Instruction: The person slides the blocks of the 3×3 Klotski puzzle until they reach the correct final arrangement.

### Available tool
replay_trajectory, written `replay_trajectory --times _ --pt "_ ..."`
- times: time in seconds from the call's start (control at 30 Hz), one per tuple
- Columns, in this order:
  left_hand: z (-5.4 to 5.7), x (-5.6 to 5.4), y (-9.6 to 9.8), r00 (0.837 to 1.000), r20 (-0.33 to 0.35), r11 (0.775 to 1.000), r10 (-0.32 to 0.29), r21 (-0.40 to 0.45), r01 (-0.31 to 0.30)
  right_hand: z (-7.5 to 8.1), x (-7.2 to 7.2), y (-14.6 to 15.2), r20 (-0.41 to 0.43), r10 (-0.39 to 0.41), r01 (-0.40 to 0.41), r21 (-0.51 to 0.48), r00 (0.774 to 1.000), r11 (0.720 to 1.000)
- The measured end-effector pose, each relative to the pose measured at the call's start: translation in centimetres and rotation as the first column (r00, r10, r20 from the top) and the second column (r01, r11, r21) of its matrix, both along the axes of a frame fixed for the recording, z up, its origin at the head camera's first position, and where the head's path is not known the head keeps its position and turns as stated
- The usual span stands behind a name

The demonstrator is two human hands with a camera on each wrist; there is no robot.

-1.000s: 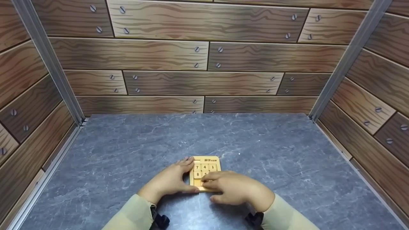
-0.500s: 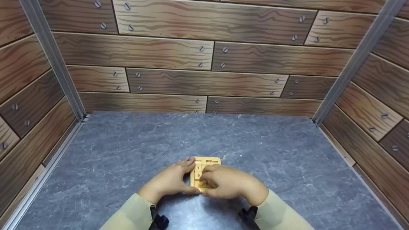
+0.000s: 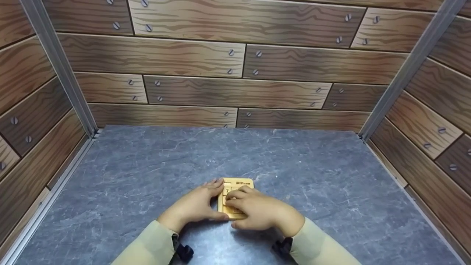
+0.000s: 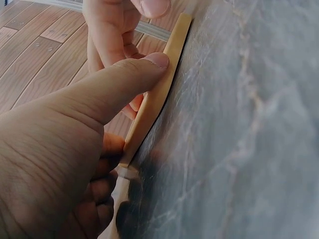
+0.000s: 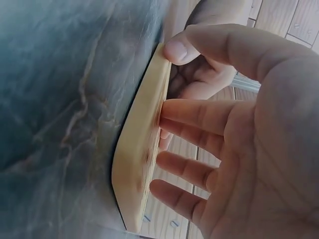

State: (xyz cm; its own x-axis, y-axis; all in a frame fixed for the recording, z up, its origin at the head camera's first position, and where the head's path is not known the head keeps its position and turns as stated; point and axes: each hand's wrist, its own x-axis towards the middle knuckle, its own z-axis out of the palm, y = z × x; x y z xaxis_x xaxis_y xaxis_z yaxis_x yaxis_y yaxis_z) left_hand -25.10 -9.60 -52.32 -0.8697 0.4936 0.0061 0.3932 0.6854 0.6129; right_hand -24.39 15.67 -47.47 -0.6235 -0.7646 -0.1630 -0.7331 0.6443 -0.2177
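Observation:
A yellow number slide puzzle (image 3: 238, 181) lies flat on the grey marbled table in the head view. My left hand (image 3: 195, 201) holds its left side, fingers along the far-left edge and thumb at the near edge. The left wrist view shows that thumb on the rim of the puzzle (image 4: 162, 89). Over the tiles is my right hand (image 3: 263, 209), its fingers fairly straight. In the right wrist view the fingertips (image 5: 172, 110) touch the top face, with the thumb held away from the puzzle. A 7 tile shows; my right hand covers most of the others.
The grey marbled table top (image 3: 165, 158) stretches away on all sides of the puzzle. Wood-print panels (image 3: 206, 90) wall it in at the back and both sides, with metal posts (image 3: 401, 70) at the corners. Small dark devices (image 3: 184, 253) sit at both wrists.
The right hand has shifted left and farther up over the tiles, covering more of them. The left hand keeps its hold on the puzzle's edge. The head view has tilted slightly.

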Motion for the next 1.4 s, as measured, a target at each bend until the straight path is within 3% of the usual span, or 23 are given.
replay_trajectory --times 0.3,0.53,0.73,1.03,1.4 --pt "0.1 -0.3 -0.3 1.000 0.010 1.000 0.013 0.013 -0.013 0.8 0.2 -0.6 0.004 0.059 -0.059 -0.003 0.998 0.998" --pt "0.1 0.0 -0.6 1.000 0.012 1.000 0.008 0.021 -0.008 0.3 0.0 -0.9 0.015 0.082 -0.081 -0.070 0.997 0.994" --pt "-0.1 0.0 -0.7 1.000 0.011 1.000 0.006 0.016 -0.006 -0.8 -0.8 -0.9 0.053 0.032 -0.024 -0.141 0.998 0.990" --pt "-0.1 0.2 -0.1 1.000 0.003 1.000 -0.001 -0.002 0.001 -2.2 -0.7 0.1 0.101 -0.090 0.099 -0.088 0.991 0.991" --pt "0.2 0.1 0.1 1.000 -0.005 1.000 -0.008 -0.014 0.008 -1.8 -0.6 0.2 0.024 -0.100 0.102 -0.102 0.995 0.990"
